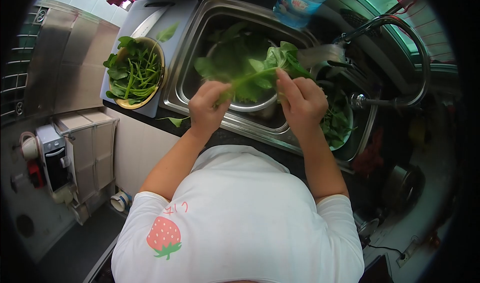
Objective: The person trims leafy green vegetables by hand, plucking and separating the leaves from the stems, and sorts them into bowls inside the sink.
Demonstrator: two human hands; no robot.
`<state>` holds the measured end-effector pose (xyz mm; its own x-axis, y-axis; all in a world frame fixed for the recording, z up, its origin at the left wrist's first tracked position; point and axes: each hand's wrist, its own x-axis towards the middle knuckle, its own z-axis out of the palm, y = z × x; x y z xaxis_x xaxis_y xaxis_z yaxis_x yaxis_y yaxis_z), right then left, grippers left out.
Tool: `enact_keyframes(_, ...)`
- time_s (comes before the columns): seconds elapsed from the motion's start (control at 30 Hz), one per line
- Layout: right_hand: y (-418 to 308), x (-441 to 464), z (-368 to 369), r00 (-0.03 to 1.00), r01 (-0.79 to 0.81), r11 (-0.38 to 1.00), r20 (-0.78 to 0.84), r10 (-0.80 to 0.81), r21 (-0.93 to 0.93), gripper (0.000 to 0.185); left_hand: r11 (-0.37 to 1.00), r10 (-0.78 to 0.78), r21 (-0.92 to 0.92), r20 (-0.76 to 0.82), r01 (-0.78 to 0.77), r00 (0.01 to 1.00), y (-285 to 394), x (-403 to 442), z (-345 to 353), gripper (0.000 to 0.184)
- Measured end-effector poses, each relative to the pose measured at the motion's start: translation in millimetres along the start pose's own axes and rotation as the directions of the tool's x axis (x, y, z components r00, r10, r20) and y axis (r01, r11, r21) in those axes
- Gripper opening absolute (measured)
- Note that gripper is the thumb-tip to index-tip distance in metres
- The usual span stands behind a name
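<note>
Both hands are closed over the left basin of the steel sink (174, 90), with a stalk of leafy greens (255, 75) stretched between them. My left hand (209, 105) pinches one end, which is smeared by motion. Thumb and fingers of my right hand (302, 100) grip the stalk near its leafy top. Below them, a metal bowl (250, 106) sits in the basin with more greens, partly hidden and blurred. To the left, a yellow-rimmed bowl (161, 73) of picked leaves and stems rests on a pale cutting board (172, 18).
A knife (151, 20) lies on the board behind the bowl. A loose leaf (176, 121) is on the counter's front edge. Another bowl (345, 142) with greens stands in the right basin, beneath a curved faucet (425, 58). A blue bottle (300, 5) stands behind the sink.
</note>
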<state>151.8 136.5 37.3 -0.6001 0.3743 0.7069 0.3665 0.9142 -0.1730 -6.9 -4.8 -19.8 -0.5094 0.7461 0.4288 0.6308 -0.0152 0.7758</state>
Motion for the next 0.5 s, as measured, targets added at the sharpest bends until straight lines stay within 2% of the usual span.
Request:
enact_keyframes(0.13,6.3,0.5,12.1,0.987,0.034,0.999,0.161,-0.030,-0.018,0.021,0.994,0.098,0.037,0.052,-0.100,0.994,8.8,3.4,1.2,0.018)
enact_keyframes(0.2,9.3,4.0,9.5,0.976,0.035,0.999,0.213,-0.040,0.028,0.015,0.997,0.071,0.035,0.073,-0.074,0.995,9.7,5.3,-1.9,0.017)
enact_keyframes(0.23,10.0,2.6,10.0,0.966,-0.103,0.980,0.252,0.058,0.170,0.011,0.999,0.029,0.032,0.088,-0.032,0.996,8.8,6.5,-3.4,0.016)
enact_keyframes(0.3,11.6,-4.5,10.8,0.900,-0.379,0.828,0.372,0.227,0.413,0.004,0.999,-0.054,0.010,0.113,0.053,0.992,3.8,6.3,-5.5,0.014)
enact_keyframes(0.33,17.0,-6.2,13.3,0.786,-0.618,0.552,0.428,0.446,0.560,0.003,0.996,-0.091,-0.009,0.123,0.093,0.988,-1.6,5.3,-5.2,0.013)
enact_keyframes(0.37,26.0,-7.4,14.8,0.605,-0.743,0.188,0.524,0.600,0.642,0.007,0.991,-0.129,-0.030,0.136,0.134,0.982,-4.6,3.1,-4.5,0.013)
enact_keyframes(0.4,41.0,-1.7,4.8,0.479,-0.743,-0.004,0.535,0.696,0.670,0.010,0.946,-0.265,-0.148,0.156,0.287,0.952,-5.2,1.4,-4.0,0.012)
enact_keyframes(0.43,53.9,1.3,-3.3,0.438,-0.698,-0.060,0.491,0.753,0.714,0.009,0.866,-0.389,-0.258,0.191,0.428,0.901,-5.8,1.0,-3.7,0.012)
enact_keyframes(0.47,61.5,6.5,-12.4,0.468,-0.676,0.060,0.364,0.805,0.734,0.009,0.752,-0.500,-0.358,0.238,0.553,0.833,-6.3,0.8,-3.8,0.013)
enact_keyframes(0.5,74.3,5.9,-23.0,0.488,-0.690,0.160,0.291,0.823,0.706,0.012,0.709,-0.523,-0.386,0.273,0.590,0.807,-5.1,2.0,-6.1,0.014)
